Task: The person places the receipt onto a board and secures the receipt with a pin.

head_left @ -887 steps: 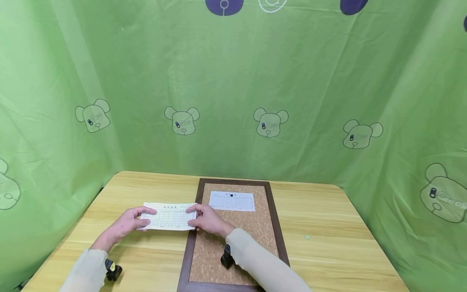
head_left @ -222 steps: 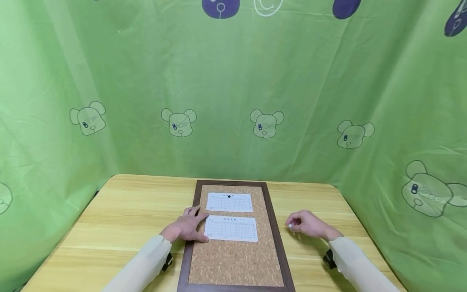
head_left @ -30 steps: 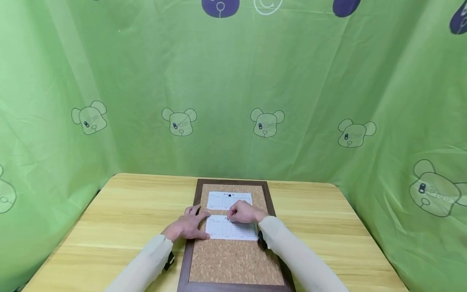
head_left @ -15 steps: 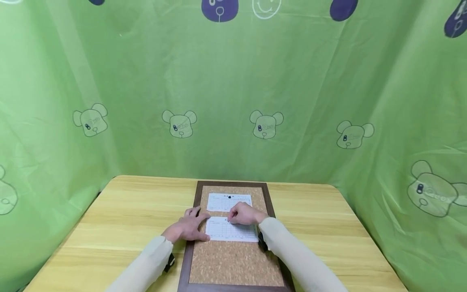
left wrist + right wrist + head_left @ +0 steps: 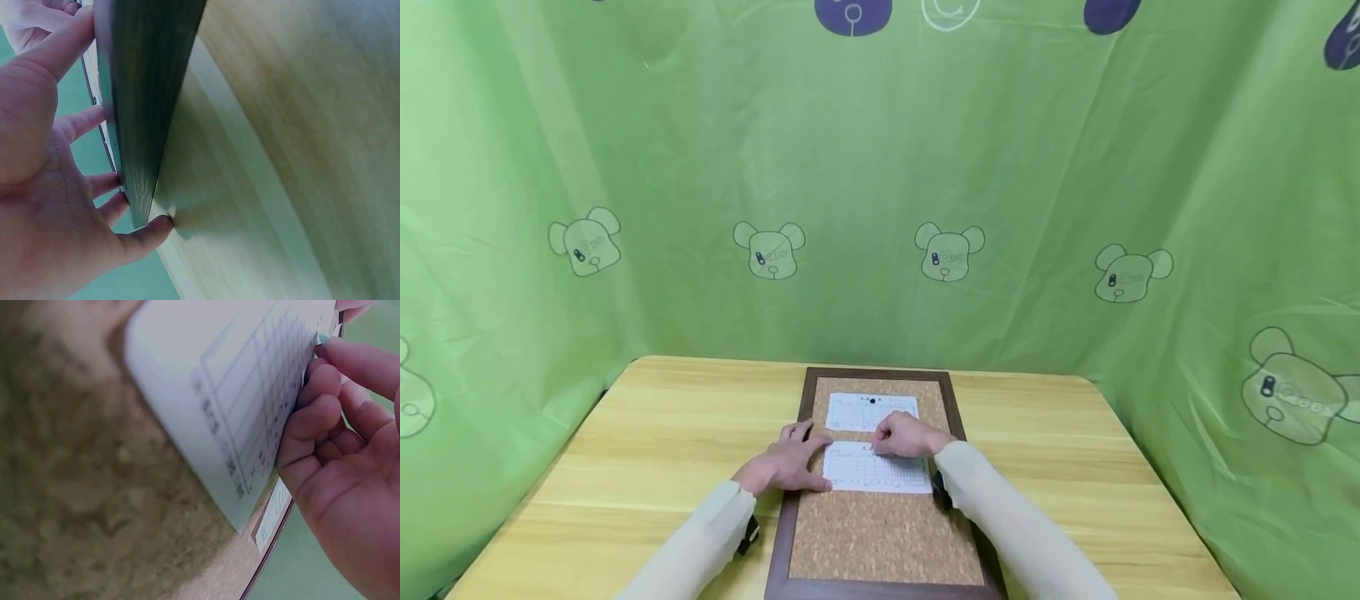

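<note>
My right hand pinches a small pale teal pushpin between thumb and curled fingers. The pin is at the upper middle of the lower paper form, a white sheet with a printed grid. On the left, my left hand rests with spread fingers across the dark wooden frame of the corkboard. Its index finger and thumb reach the form's left edge. In the left wrist view, the left fingers lie along the frame. Whether the pin's point is in the cork is hidden.
Above lies a second paper form, with a black pushpin at its top. The board lies on a wooden table. Green curtains with bear prints surround the table's back and sides.
The lower form, earlier held in both hands left of the board, now lies on the cork. My right hand brought the pin from the table's right side; over the last second it has barely moved.
</note>
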Demonstrator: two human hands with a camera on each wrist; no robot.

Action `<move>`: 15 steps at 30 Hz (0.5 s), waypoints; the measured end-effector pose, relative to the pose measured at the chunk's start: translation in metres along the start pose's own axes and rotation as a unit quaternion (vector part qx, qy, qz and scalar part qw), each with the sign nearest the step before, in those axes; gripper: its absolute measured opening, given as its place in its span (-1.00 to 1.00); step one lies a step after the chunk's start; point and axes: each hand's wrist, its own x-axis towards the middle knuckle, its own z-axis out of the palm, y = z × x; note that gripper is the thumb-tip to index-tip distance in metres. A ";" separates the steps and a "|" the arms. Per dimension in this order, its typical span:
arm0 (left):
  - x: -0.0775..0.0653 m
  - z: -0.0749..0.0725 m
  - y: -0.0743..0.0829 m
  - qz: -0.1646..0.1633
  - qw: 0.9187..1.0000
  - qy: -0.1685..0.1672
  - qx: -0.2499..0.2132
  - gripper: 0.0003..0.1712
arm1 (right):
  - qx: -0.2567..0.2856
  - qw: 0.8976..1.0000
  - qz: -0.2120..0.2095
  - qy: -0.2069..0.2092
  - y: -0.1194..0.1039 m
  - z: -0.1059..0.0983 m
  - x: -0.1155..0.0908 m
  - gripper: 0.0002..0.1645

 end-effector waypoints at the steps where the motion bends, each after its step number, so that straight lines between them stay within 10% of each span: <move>1: 0.000 0.000 0.000 0.000 1.000 0.000 0.001 -0.16 | 0.002 1.000 0.000 0.000 0.000 0.000 0.000 -0.85; 15: 0.004 0.004 -0.005 -0.002 1.000 -0.001 -0.002 -0.15 | 0.022 1.000 0.008 -0.005 0.003 -0.002 0.001 -0.83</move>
